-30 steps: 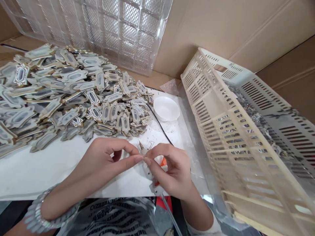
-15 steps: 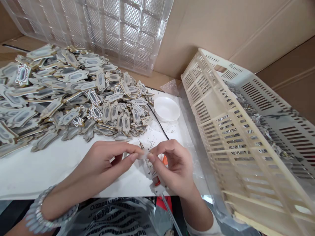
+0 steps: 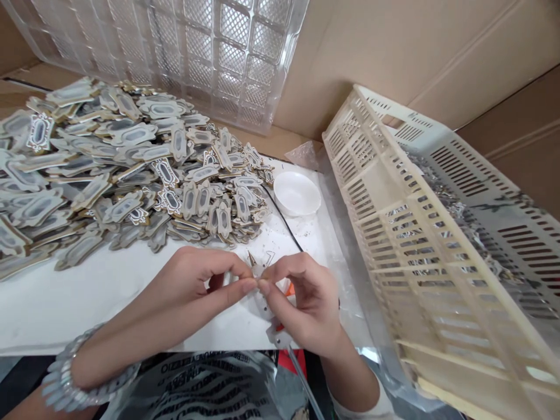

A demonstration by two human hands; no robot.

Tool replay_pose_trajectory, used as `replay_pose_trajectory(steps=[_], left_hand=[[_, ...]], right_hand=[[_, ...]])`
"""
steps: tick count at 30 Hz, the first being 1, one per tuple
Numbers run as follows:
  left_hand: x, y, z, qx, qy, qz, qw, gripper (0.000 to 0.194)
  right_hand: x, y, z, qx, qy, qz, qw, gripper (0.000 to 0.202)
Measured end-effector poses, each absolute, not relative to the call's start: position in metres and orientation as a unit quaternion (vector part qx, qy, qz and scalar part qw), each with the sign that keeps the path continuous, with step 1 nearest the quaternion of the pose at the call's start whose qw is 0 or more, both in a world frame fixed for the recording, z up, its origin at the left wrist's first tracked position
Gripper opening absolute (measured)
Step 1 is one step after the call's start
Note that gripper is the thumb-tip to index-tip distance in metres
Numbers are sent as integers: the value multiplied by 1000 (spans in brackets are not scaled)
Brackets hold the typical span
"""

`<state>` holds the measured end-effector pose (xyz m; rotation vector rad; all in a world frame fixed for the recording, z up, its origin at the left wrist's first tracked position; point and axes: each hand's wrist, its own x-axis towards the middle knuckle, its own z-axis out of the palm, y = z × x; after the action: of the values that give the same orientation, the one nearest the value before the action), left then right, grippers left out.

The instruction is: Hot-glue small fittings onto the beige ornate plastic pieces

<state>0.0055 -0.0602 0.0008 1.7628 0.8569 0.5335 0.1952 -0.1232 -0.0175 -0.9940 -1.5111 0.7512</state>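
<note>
My left hand (image 3: 205,286) and my right hand (image 3: 306,297) meet fingertip to fingertip over the front part of the white table (image 3: 109,291). Both are pinched closed on something too small and hidden to name. Beneath them lies a white tool with a metal tip (image 3: 251,258), partly covered by my right hand; a glue gun, by its look. A bit of orange and red shows under my right fingers. To the left and behind spreads a large pile of ornate framed plaques (image 3: 131,135), most of them grey, a few with white-patterned faces.
A white bowl (image 3: 297,193) stands behind my right hand, with a black cable (image 3: 284,220) running beside it. At the right is a cream slatted basket (image 3: 394,204) holding small metallic pieces. A clear compartment tray (image 3: 210,52) leans against cardboard (image 3: 394,46) at the back.
My fingertips have come closer together, and the pale translucent bit between them is now mostly hidden. My right hand has shifted slightly left. The pile, bowl and basket look the same.
</note>
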Motion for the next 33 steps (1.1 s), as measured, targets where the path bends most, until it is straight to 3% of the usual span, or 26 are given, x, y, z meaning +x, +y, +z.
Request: replay_pose_trajectory(steps=[15,22,25,30,33], left_hand=[[7,-57,0,745,366,210,517,33],[-3,-51,2,793,310,182,492,26],[-5,-52,-3,835,290,215,416,28],[-9,-55,-13,895,302,280,170,28],[-20,-52,-16,891,320,289,142,24]], right_hand=[[196,-124,-20,-419,-643,331,549,22],[196,-124,-19,-432,-624,332,560,21],[195,-124,-19,-436,-621,331,560,22],[197,-122,-16,-464,-585,314,587,24],[198,-121,-13,-473,-552,311,612,23]])
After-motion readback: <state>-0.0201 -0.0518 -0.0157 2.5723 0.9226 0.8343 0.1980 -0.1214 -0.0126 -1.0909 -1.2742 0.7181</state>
